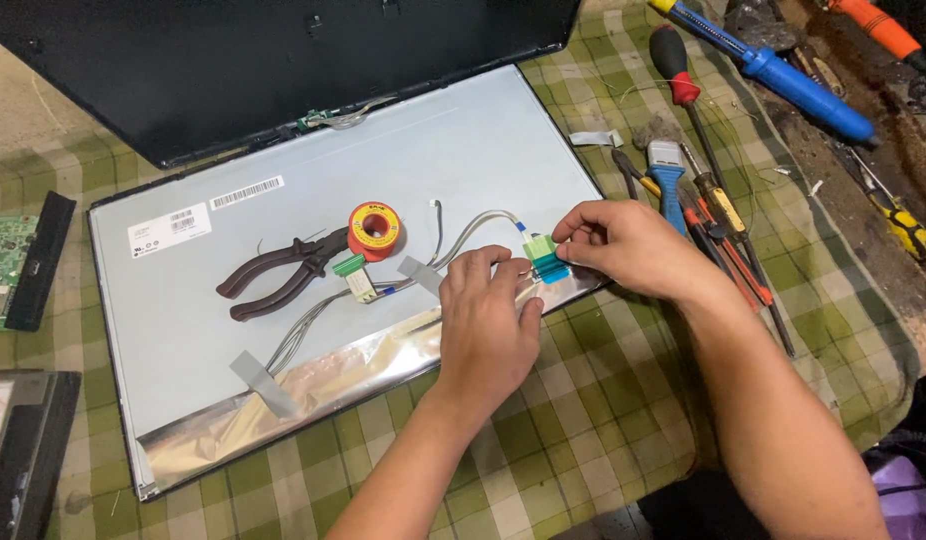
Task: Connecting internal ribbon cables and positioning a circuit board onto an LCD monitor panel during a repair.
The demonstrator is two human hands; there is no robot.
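Note:
A grey display panel point(463, 150) lies face down on a green checked cloth. Near its front right edge my right hand point(628, 245) pinches a small green and teal connector point(545, 258) on the end of a grey wire bundle point(473, 228). My left hand point(488, 320) presses down on the panel edge just left of that connector, fingertips on the wires. A second green and white connector point(355, 278) lies further left on the panel, with strips of grey tape over the wires.
Dark-handled pliers point(278, 272) and a red solder spool point(374, 230) rest on the panel. Screwdrivers and a blue-handled tool point(783, 80) lie to the right. A black monitor cover point(243, 70) sits behind; a green circuit board point(3, 265) at left.

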